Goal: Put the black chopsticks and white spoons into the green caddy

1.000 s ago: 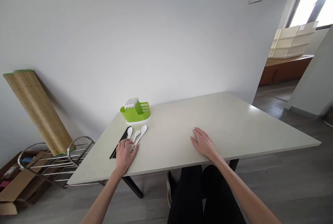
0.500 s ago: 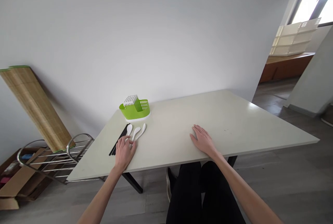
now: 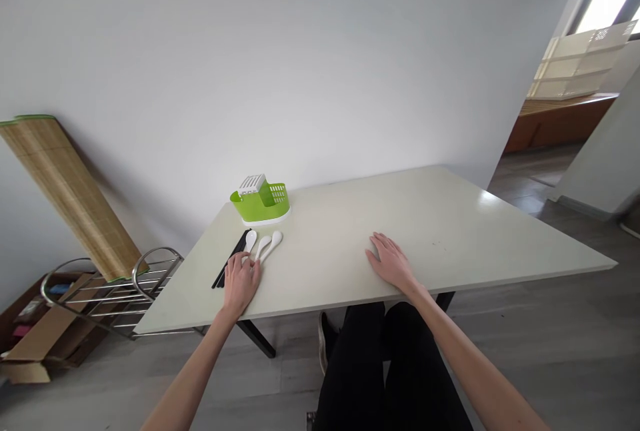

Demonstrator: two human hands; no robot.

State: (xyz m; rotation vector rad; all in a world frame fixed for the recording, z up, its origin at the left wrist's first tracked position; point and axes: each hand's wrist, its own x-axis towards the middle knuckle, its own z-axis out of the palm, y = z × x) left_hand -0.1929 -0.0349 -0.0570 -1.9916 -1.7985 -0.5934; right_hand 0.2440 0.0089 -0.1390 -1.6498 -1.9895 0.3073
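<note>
My left hand (image 3: 240, 281) rests on the white table (image 3: 450, 231), fingers flat over the handles of three white spoons (image 3: 263, 245). Black chopsticks (image 3: 231, 259) lie just left of the spoons, beside my fingers. A green and white cutlery drainer (image 3: 261, 202) stands behind them near the wall. My right hand (image 3: 391, 263) lies flat on the table near the front edge, fingers spread, holding nothing.
A rolled bamboo mat (image 3: 65, 191) leans on the wall at the left, above a metal rack (image 3: 120, 284) and cardboard boxes (image 3: 35, 341) on the floor. My legs are under the table. A doorway opens at the right.
The spoons have drawn closer together under my left fingers. My left hand shifted slightly left and further from me. The right hand has stayed put.
</note>
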